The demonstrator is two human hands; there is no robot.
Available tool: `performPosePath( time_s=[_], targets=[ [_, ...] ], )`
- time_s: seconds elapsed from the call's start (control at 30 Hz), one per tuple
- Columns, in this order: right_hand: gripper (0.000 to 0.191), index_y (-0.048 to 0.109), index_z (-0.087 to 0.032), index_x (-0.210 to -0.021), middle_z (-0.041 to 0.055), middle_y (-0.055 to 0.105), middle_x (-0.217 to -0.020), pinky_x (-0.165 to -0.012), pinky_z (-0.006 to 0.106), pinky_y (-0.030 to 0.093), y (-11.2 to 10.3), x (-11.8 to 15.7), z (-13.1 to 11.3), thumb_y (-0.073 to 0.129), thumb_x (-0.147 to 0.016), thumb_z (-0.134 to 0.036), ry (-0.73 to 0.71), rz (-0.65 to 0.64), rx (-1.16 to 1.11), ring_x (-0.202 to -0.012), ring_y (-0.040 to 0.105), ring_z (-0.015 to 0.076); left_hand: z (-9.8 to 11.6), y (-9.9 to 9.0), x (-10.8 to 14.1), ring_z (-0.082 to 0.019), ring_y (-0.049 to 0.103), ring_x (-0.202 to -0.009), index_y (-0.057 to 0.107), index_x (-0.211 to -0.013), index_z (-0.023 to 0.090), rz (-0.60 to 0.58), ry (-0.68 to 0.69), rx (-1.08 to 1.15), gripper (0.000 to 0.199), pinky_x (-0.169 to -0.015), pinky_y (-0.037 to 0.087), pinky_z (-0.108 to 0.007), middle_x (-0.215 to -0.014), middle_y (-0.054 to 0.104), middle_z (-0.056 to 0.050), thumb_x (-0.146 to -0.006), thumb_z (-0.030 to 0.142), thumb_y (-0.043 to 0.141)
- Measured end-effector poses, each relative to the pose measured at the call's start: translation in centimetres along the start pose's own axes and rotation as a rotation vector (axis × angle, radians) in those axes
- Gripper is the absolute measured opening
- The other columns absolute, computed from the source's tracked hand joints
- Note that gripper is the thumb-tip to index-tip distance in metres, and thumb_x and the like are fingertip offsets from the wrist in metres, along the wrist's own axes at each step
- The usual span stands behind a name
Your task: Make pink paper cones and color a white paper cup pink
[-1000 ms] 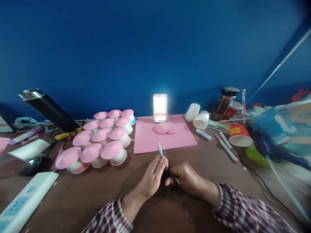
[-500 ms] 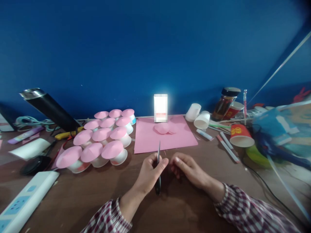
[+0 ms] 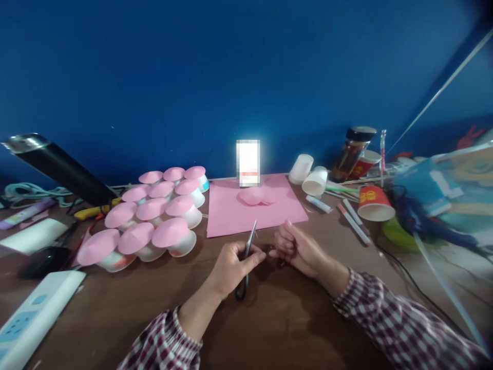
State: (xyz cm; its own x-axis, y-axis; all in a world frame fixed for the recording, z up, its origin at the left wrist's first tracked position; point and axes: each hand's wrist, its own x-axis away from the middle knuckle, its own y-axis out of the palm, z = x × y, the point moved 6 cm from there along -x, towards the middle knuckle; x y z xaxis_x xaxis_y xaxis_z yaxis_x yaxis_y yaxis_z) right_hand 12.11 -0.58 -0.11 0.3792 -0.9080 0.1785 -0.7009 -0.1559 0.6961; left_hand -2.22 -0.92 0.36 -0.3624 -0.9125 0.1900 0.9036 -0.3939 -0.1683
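My left hand is closed around a pair of scissors, whose blades point up and away from me with the dark handles below. My right hand is just to the right, fingers curled in and thumb raised. Whether anything small is inside those fingers is hidden. Beyond both hands lies pink paper, with pink paper pieces resting on it. To the left stand several upturned paper cups capped with pink paper cones.
A power strip and a black flask are on the left. White cups, markers, a red cup and a jar stand to the right. A blue wall rises behind the table.
My right thumb has lifted away from its curled fingers. The scissors in my left hand have tilted, their tips leaning more to the right. The whole view has shifted slightly.
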Motion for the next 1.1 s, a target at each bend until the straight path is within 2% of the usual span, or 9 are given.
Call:
performPosePath(
  time_s=[0.13, 0.47, 0.77, 0.93, 1.1],
  targets=[
    [0.045, 0.039, -0.019, -0.058, -0.0079, 0.035, -0.050, -0.065, 0.029, 0.052, 0.3, -0.1, 0.0, 0.057, -0.084, -0.051, 0.013, -0.001, 0.013, -0.047, 0.029, 0.0078, 0.2, 0.2, 0.1, -0.016, 0.058, -0.067, 0.068, -0.074, 0.012, -0.053, 0.021, -0.022, 0.031, -0.063, 0.043, -0.026, -0.068, 0.066, -0.005, -0.074, 0.043, 0.066],
    [0.044, 0.037, -0.019, -0.058, -0.0083, 0.032, -0.051, -0.058, 0.026, 0.047, 0.6, 0.0, 0.2, 0.055, -0.087, -0.048, 0.019, -0.055, 0.017, -0.047, 0.025, 0.0080, 0.2, 0.2, -0.1, -0.015, 0.056, -0.066, 0.069, -0.073, 0.012, -0.064, 0.019, -0.089, 0.033, -0.063, 0.042, -0.025, -0.067, 0.066, -0.005, -0.073, 0.045, 0.065],
    [0.047, 0.035, -0.020, -0.057, -0.0079, 0.032, -0.050, -0.059, 0.027, 0.047, 0.3, -0.1, 0.6, 0.052, -0.087, -0.053, 0.058, -0.049, 0.069, -0.047, 0.023, 0.0081, 0.4, 0.4, 0.1, -0.012, 0.047, -0.059, 0.070, -0.073, 0.013, -0.087, 0.014, -0.122, 0.037, -0.056, 0.034, -0.023, -0.063, 0.061, -0.001, -0.073, 0.050, 0.065],
    [0.044, 0.037, -0.019, -0.059, -0.0080, 0.032, -0.051, -0.056, 0.026, 0.048, 0.2, 0.0, 0.8, 0.052, -0.088, -0.050, 0.092, -0.082, 0.107, -0.047, 0.026, 0.0080, 0.3, 0.6, 0.2, -0.010, 0.042, -0.057, 0.071, -0.072, 0.014, -0.115, 0.006, -0.140, 0.034, -0.054, 0.031, -0.022, -0.058, 0.057, 0.001, -0.070, 0.048, 0.068],
    [0.042, 0.038, -0.019, -0.061, -0.0081, 0.035, -0.051, -0.052, 0.026, 0.050, 0.4, 0.1, 1.2, 0.049, -0.089, -0.049, 0.129, -0.157, 0.147, -0.043, 0.032, 0.0068, 0.2, 1.0, 0.3, -0.010, 0.044, -0.056, 0.071, -0.070, 0.013, -0.201, -0.028, -0.087, 0.032, -0.054, 0.033, -0.022, -0.058, 0.058, 0.000, -0.068, 0.045, 0.071]
  ],
)
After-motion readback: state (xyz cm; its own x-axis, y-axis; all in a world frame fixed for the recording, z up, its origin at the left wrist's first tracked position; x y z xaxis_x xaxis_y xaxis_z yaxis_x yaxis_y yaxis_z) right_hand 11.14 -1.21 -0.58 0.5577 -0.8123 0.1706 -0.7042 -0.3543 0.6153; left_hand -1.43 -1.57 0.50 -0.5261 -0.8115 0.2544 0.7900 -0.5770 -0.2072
